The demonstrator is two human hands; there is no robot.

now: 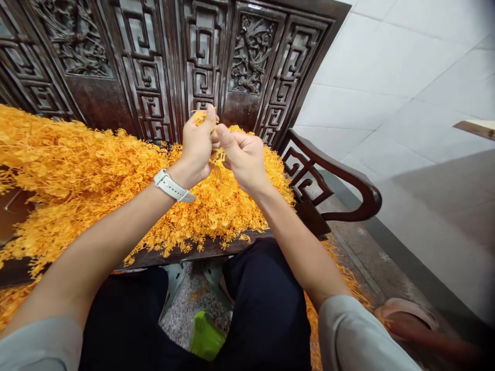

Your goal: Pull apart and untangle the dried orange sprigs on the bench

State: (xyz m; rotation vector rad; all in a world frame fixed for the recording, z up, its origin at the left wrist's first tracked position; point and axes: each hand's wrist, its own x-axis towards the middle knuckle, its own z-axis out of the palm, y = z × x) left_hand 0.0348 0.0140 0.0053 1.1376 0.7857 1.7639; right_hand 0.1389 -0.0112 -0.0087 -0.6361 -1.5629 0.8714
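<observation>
My left hand [198, 147] and my right hand [244, 159] are raised together above a dark carved wooden bench [216, 248]. Both pinch one small orange plastic sprig piece [217, 153], whose tip shows above my left thumb. A white watch [173, 186] is on my left wrist. Under and around the hands a big heap of the same orange plastic pieces [77, 170] covers the bench seat from the left edge to the armrest.
The bench's carved backrest [201, 56] rises behind the heap and its curved armrest [340, 185] stands at the right. More orange pieces lie on the floor [344, 278] by my right leg. A green slipper [207, 337] and a pink slipper [402, 312] are below.
</observation>
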